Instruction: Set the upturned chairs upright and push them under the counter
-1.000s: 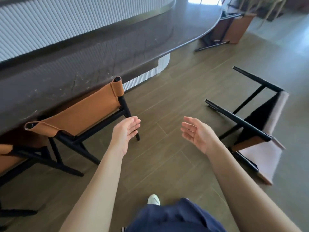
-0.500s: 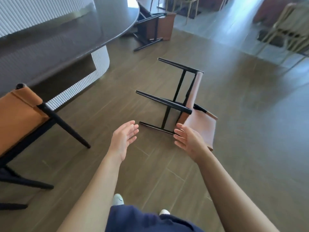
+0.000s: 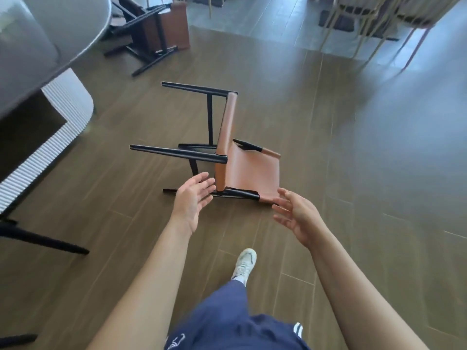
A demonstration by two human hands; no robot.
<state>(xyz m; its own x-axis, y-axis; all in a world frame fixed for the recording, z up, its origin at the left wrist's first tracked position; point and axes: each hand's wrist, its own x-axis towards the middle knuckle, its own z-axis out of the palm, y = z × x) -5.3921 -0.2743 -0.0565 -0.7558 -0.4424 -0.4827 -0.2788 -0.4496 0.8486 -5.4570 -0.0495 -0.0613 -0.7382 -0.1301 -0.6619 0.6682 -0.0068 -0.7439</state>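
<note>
Just beyond both hands in the head view, the tipped chair (image 3: 249, 173) lies on its side on the wood floor (image 3: 353, 173), right of the counter (image 3: 50, 39) and apart from it. Its black legs point left toward the counter, so its long axis runs left to right. The tan seat stands on edge and the backrest spreads rightward. The left hand (image 3: 192, 202) is spread and empty, with its fingertips at the near lower rail; I cannot tell if they touch it. The right hand (image 3: 297, 214), likewise spread and empty, is just short of the backrest's near corner. The left hand looks slightly nearer. A second tipped chair (image 3: 166, 26) lies far off.
</note>
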